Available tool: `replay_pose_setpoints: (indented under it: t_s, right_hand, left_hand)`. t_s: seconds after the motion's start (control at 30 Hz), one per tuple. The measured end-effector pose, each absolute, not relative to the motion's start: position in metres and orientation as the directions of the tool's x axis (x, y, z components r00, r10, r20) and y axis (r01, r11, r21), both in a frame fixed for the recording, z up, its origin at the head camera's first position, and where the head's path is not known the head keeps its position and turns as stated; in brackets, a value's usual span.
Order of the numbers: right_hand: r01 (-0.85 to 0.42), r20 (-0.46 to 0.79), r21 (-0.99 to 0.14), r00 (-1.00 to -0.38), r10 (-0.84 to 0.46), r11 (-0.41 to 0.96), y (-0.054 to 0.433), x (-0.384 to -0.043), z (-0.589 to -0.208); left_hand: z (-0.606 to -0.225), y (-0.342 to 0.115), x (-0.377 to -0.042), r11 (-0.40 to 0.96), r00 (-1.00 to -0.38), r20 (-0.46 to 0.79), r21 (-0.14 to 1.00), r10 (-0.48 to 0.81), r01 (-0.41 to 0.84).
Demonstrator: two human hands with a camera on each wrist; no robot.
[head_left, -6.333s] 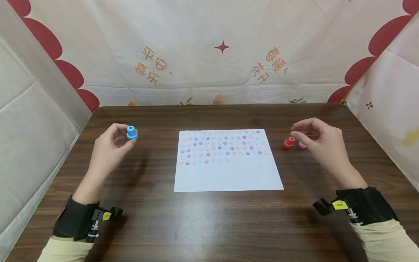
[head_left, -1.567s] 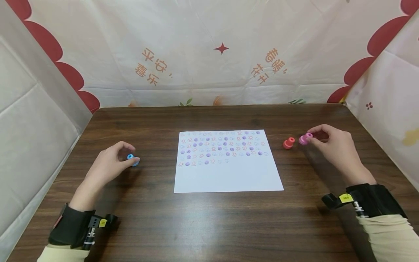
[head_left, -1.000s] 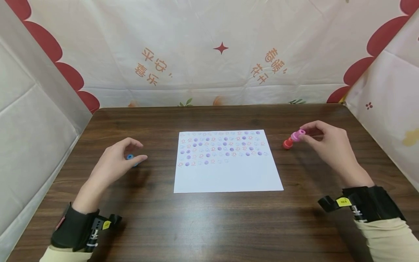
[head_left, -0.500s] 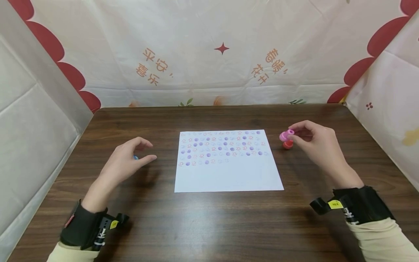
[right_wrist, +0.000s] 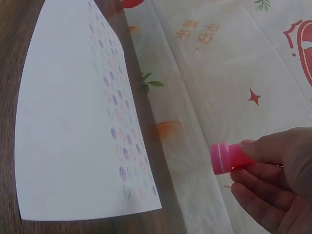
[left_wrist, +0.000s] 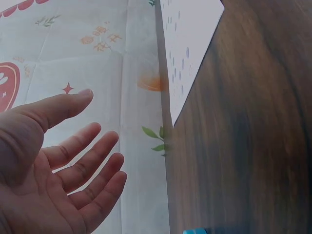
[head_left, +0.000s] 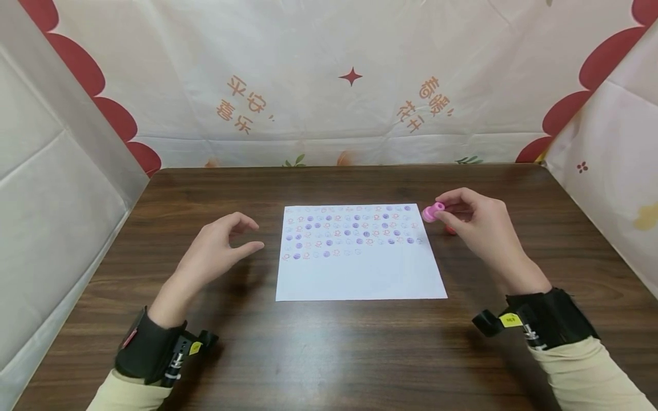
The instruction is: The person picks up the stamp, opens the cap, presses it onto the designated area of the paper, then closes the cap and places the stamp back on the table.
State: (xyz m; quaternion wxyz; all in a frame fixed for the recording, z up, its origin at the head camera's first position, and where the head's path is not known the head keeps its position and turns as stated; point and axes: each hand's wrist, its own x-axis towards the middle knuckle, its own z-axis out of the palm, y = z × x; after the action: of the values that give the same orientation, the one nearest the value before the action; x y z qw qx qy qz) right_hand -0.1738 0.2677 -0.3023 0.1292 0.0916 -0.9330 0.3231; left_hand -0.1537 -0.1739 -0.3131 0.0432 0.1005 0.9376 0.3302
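Between right thumb and fingers a pink stamp (head_left: 430,213) is pinched by its narrow handle, wide end toward the left. The right hand (head_left: 478,228) is raised at the paper's upper right corner; in the right wrist view the stamp (right_wrist: 225,158) shows side on. The white paper (head_left: 354,279) carries rows of small purple, red and blue prints, with a blank lower part. Left of the paper, the left hand (head_left: 218,245) holds nothing, its fingers relaxed and thumb apart. A blue stamp (left_wrist: 195,231) peeks in at the left wrist view's bottom edge; the head view hides it.
A red stamp (head_left: 450,230) stands on the table, mostly covered by the right hand. The dark wooden table (head_left: 308,354) ends at the back against a pale printed cloth (head_left: 308,68), which also rises at both sides.
The left hand held the blue stamp up, set it on the table, let go and moved right. The right hand took hold of the pink stamp and carried it left past the red one.
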Motion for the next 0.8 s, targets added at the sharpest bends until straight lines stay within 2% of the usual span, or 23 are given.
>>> replay_pose_setpoints:
  t_s: [0.8]
  right_hand:
    - [-0.335,0.324,-0.618,-0.933,-0.158,0.712,0.236,-0.174,-0.311]
  left_hand:
    - [-0.314,-0.13,-0.159,0.718,-0.968,-0.019,0.675,0.249,0.171]
